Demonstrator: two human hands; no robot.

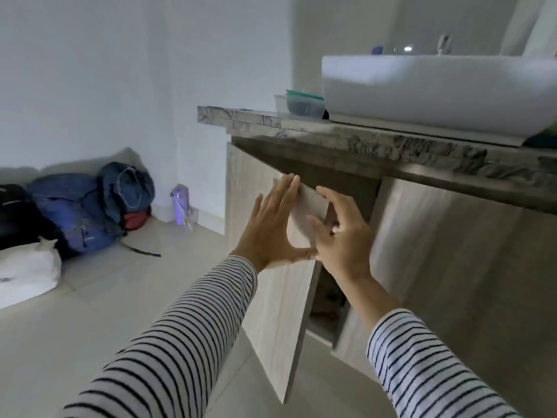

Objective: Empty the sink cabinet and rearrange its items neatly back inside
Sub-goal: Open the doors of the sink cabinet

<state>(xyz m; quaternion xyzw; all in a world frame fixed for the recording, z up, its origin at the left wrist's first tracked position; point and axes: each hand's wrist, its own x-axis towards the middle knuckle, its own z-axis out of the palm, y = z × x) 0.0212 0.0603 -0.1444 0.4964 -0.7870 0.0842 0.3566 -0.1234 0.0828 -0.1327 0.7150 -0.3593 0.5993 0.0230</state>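
both hands (271,224) (340,233) on woodgrain door (280,321)

Backpacks (81,212) on tiled floor (99,321)

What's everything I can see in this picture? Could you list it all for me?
Cabinet door: one, pale wood, left, partly open.
Second cabinet door: one, pale wood, right, closed.
Countertop: one, grey marbled, above cabinet.
Sink basin: one, white, on countertop.
Lidded containers: two, clear, one with a teal lid, left of basin.
Backpacks: several, blue and black, by the wall.
Water bottle: one, purple, on the floor.
White bundle: one, floor, far left.
Left hand: flat on door.
Right hand: fingers curled on door's edge.
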